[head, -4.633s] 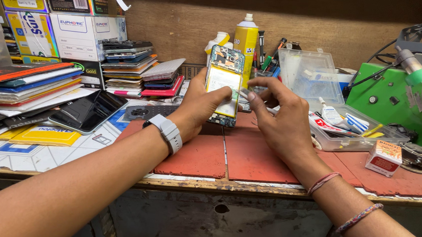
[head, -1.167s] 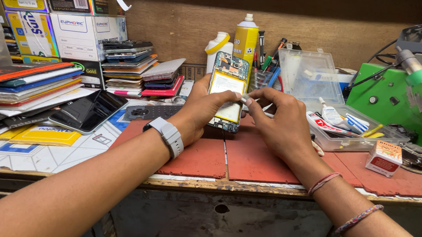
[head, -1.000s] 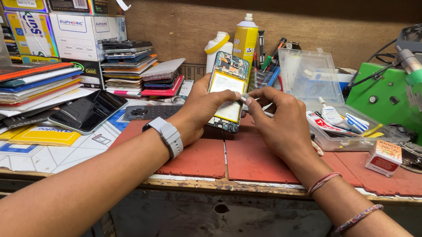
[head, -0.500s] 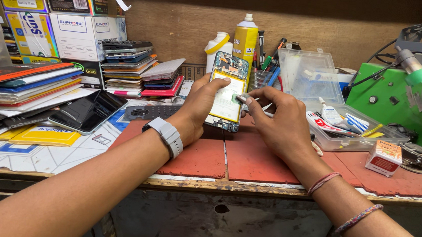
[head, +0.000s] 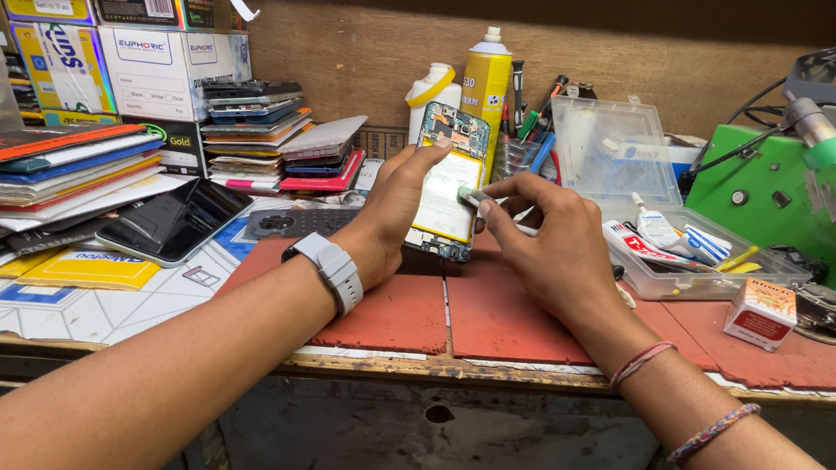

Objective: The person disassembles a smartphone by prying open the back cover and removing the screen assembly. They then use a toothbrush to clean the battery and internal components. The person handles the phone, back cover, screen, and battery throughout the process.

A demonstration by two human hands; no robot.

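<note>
An opened phone (head: 448,180), its back cover off and its circuit board and pale battery showing, is standing nearly upright with its lower edge resting on the red mat (head: 491,315) that is covering the middle of the table (head: 66,282). The left hand (head: 392,213) is holding it from the left side, its grip closed around the phone's edge, with the fingertips reaching up to the top corner. The right hand (head: 543,243) is sitting just right of the phone, its grip pinching a small greenish tool (head: 471,196) whose tip is touching the battery's right edge. A grey watch (head: 330,266) is wrapping the left wrist, and thread bands are circling the right wrist.

Directly behind the phone, a yellow spray can (head: 487,81) and a white bottle (head: 429,95) are standing against the wooden back wall. To the phone's right, a clear plastic tray (head: 680,251) is holding tubes and small packets, and further right a green machine (head: 808,201) is occupying the corner. A small red and white box (head: 762,314) is lying on the mat near that machine. To the phone's left, a stack of phones and panels (head: 267,134) is piling up, with a dark screen panel (head: 173,221) lying flat nearer the table's front, and printed boxes (head: 106,31) are standing behind them.
</note>
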